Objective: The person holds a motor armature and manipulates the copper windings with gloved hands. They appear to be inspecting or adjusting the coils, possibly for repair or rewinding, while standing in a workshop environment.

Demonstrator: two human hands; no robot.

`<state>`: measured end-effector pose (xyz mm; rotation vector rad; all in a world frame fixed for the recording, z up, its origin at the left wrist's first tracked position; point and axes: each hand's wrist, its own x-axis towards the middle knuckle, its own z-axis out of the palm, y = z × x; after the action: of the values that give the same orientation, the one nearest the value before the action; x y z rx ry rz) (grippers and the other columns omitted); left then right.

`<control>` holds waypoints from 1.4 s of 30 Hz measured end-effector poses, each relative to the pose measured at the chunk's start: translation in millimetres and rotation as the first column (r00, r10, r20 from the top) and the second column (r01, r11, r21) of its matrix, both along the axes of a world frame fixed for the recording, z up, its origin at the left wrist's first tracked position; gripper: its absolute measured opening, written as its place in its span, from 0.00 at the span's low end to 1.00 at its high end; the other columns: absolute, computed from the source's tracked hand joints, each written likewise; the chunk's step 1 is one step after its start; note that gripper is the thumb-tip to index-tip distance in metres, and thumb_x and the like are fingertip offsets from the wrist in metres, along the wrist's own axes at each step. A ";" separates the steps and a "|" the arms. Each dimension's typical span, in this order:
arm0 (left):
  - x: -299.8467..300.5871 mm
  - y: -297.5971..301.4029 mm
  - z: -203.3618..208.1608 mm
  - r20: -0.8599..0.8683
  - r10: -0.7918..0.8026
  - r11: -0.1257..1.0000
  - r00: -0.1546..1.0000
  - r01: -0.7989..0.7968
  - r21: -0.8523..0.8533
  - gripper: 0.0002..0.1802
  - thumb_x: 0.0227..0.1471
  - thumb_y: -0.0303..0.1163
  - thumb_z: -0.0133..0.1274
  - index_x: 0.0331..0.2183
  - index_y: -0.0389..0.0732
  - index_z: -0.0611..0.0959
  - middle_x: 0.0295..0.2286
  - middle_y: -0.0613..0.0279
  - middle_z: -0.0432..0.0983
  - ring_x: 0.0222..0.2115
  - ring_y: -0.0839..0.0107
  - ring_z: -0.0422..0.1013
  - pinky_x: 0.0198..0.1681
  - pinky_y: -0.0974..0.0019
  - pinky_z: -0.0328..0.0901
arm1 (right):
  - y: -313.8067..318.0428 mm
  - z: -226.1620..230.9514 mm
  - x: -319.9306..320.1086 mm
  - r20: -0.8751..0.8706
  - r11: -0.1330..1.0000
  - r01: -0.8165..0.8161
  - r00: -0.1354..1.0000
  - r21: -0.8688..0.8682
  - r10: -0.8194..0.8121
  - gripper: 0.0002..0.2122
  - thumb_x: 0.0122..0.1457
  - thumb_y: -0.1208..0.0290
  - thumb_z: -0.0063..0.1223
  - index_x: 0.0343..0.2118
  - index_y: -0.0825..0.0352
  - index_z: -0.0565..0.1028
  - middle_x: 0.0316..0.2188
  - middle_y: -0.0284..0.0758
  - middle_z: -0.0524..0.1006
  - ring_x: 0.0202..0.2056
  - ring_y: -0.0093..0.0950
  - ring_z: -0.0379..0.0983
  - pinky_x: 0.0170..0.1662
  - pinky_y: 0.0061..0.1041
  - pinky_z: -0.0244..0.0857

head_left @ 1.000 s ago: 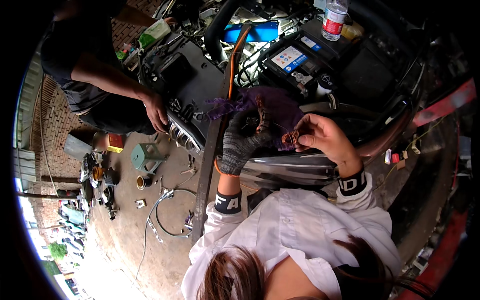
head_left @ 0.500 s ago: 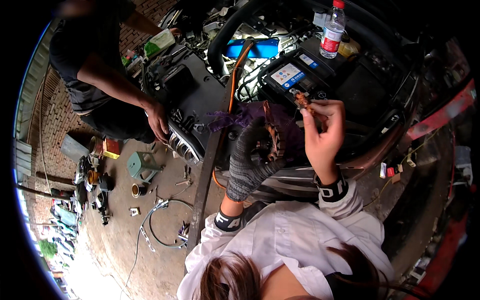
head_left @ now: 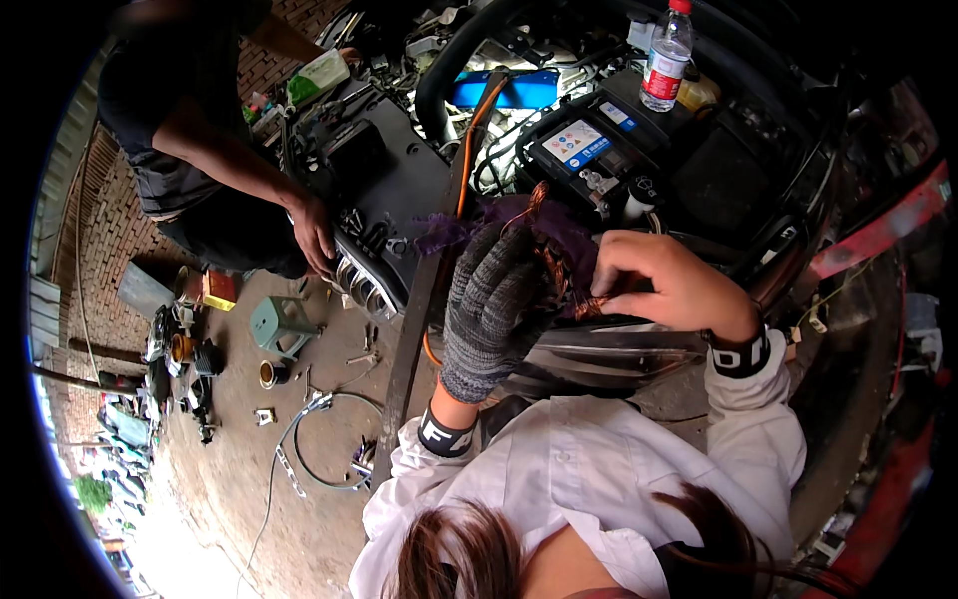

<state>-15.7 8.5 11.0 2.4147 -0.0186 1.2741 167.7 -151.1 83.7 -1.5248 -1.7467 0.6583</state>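
My left hand [head_left: 496, 304], in a grey knit glove, is raised in front of me and cups a tangled coil of copper wire [head_left: 555, 262] with purple cloth around it. My bare right hand [head_left: 669, 285] pinches strands of that coil from the right side. Both hands hover over the open engine bay [head_left: 399, 190] of a car, close to a black battery [head_left: 589, 150]. White sleeves with black cuffs cover my forearms.
Another person in a dark shirt leans in from the upper left, one hand [head_left: 314, 235] on the engine's front edge. A plastic water bottle [head_left: 665, 55] stands by the battery. Tools, a green stool [head_left: 279, 324], cables and parts lie on the dirt ground at the left.
My right hand has dropped from above the battery down onto the coil. The gloved left hand has lifted and turned the coil toward me. The other person's hand stays on the engine.
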 end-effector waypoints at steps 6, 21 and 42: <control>-2.8 -5.4 0.1 0.053 -0.069 0.982 0.996 0.077 -0.174 0.33 0.31 0.32 0.73 0.43 0.37 0.78 0.53 0.42 0.68 0.56 0.45 0.64 0.57 0.50 0.59 | 1.1 -40.5 -13.2 -0.971 0.992 -0.049 0.205 0.113 0.121 0.09 0.58 0.80 0.56 0.39 0.67 0.68 0.36 0.34 0.71 0.38 0.23 0.72 0.38 0.19 0.68; 7.9 -11.3 3.6 -0.009 -0.093 0.634 0.996 0.052 -0.772 0.39 0.35 0.30 0.73 0.50 0.36 0.73 0.48 0.54 0.73 0.46 0.68 0.71 0.49 0.64 0.68 | -8.1 -33.0 -46.4 -0.811 0.951 0.045 0.534 0.307 0.237 0.11 0.53 0.91 0.54 0.35 0.70 0.68 0.37 0.40 0.69 0.37 0.26 0.73 0.41 0.24 0.71; 10.5 -16.9 24.9 -0.109 -0.102 0.983 0.989 0.084 -0.161 0.36 0.29 0.30 0.73 0.45 0.39 0.77 0.52 0.48 0.71 0.51 0.51 0.69 0.52 0.54 0.65 | -3.1 -3.5 1.9 0.465 0.753 0.410 0.604 0.515 -0.647 0.07 0.51 0.80 0.58 0.31 0.67 0.71 0.31 0.37 0.70 0.34 0.38 0.73 0.35 0.32 0.66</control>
<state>-5.2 -8.4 36.0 2.3214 0.0015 1.0506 169.6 -154.2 80.2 -1.9906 -1.5547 -0.5374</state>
